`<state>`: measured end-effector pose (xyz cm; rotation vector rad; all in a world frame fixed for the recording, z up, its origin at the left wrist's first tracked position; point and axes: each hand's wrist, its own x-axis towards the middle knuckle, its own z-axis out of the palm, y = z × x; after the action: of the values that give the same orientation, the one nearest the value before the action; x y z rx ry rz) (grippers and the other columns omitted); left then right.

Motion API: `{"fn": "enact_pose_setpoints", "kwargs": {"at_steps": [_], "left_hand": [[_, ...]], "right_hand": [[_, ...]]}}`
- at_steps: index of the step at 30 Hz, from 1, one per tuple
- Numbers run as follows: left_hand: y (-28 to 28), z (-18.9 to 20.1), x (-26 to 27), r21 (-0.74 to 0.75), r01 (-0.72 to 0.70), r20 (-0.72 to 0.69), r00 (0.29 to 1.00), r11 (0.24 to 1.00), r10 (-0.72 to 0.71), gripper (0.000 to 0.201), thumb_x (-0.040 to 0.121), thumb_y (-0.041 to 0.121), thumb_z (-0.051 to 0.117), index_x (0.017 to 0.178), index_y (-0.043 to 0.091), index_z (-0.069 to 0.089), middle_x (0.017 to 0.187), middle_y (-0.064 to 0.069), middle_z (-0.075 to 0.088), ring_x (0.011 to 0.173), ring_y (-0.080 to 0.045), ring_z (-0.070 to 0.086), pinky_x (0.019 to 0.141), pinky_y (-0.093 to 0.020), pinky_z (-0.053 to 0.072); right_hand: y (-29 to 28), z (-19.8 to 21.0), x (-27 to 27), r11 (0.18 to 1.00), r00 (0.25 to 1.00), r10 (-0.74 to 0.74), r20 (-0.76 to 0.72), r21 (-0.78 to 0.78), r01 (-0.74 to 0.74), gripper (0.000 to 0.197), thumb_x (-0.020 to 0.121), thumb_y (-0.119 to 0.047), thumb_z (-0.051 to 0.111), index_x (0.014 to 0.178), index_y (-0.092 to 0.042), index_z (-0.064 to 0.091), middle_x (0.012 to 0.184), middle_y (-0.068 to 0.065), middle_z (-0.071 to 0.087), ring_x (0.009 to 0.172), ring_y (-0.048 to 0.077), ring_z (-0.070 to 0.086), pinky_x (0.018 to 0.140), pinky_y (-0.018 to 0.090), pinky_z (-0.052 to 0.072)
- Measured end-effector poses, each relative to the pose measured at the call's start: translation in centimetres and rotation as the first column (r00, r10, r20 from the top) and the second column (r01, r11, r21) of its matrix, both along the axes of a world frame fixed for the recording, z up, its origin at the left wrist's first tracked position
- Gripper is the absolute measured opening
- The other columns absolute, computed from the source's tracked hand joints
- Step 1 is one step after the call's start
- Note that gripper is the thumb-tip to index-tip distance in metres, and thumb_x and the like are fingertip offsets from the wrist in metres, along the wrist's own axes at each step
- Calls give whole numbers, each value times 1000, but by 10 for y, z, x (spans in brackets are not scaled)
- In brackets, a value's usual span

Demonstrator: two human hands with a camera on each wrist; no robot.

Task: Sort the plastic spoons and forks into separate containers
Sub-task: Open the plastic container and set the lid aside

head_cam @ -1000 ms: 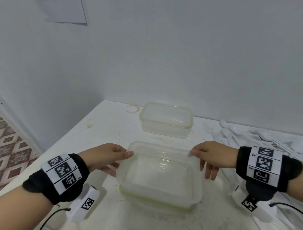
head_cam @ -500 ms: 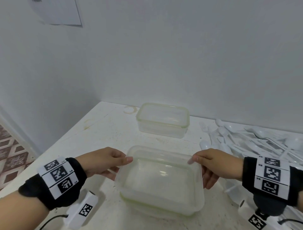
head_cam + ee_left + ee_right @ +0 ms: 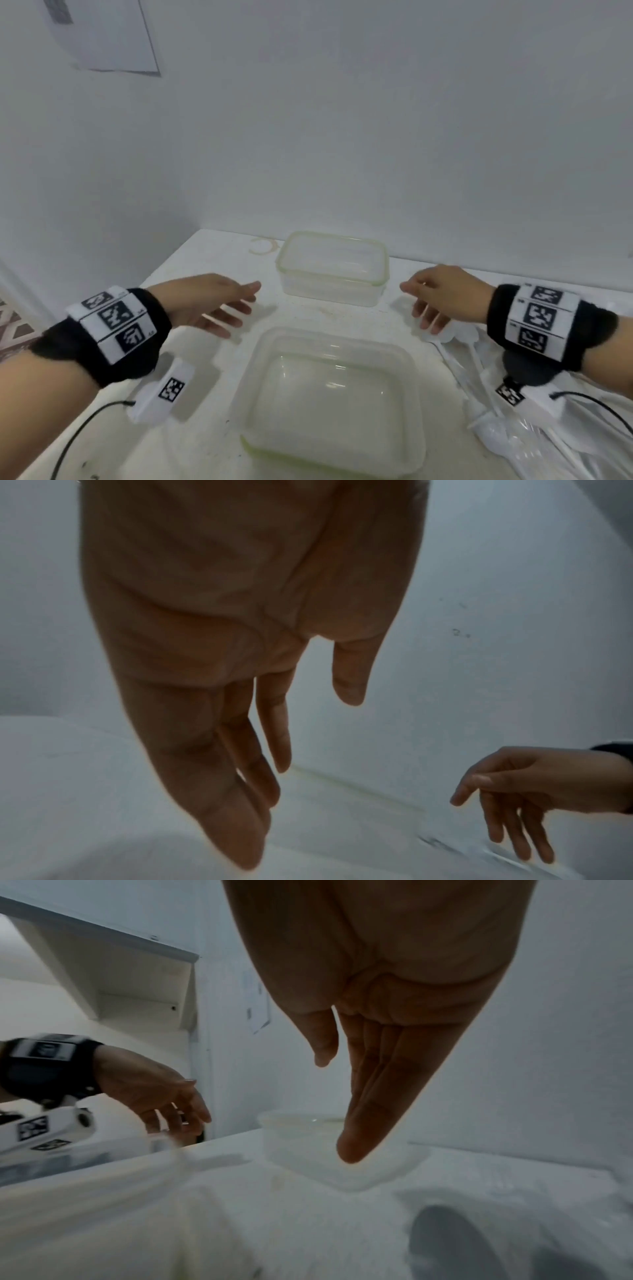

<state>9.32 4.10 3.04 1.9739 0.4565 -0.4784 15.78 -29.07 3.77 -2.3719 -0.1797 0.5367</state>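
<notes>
Plainly, nothing is sorted yet. On the white table (image 3: pixel 191 260) stand two clear plastic tubs, both holding nothing: the near tub (image 3: pixel 329 404) straight in front of the person, the far tub (image 3: pixel 332 267) by the wall, well apart from it. Both look light and stiff with smooth, likely slippery walls; judging by the rims, a thumb over the lip with fingers under it on each short side would carry one without flexing it.

Both hands hover above the table on either side of the gap between the tubs. The left hand (image 3: pixel 212 305) is spread with fingers straight and holds nothing; the right hand (image 3: pixel 442 298) has fingers loosely extended, thumb near the forefinger, and is also bare.

Smaller still, the cutlery (image 3: pixel 534 442) lies in a loose white heap on the table to the right of the near tub, partly under the right wrist. Spoons show at the heap's near end; forks I cannot pick out. Each piece should be featherweight, thin and somewhat brittle, prone to slide and tangle, so a pinch at mid-handle seems safest.
</notes>
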Motion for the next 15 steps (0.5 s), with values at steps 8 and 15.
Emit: {"fn": "enact_pose_setpoints", "kwargs": {"at_steps": [8, 15], "left_hand": [[-9, -4, 109, -87, -134, 113, 983, 987, 143, 42, 98, 25, 56, 129, -3, 50, 116, -13, 55, 90, -27, 57, 84, -38, 53], [-15, -30, 143, -74, -72, 89, 993, 995, 79, 28, 97, 13, 57, 118, -6, 61, 120, -19, 65, 82, -24, 66, 63, -24, 59]], "right_hand": [[26, -14, 69, 989, 986, -145, -81, -1, 145, 46, 103, -28, 41, 98, 13, 60, 88, 24, 71, 67, 35, 69, 63, 35, 59], [37, -32, 92, 944, 930, -254, -266, 144, 298, 52, 102, -31, 43, 118, 18, 45, 76, 25, 67, 49, 30, 67, 53, 35, 60]]}}
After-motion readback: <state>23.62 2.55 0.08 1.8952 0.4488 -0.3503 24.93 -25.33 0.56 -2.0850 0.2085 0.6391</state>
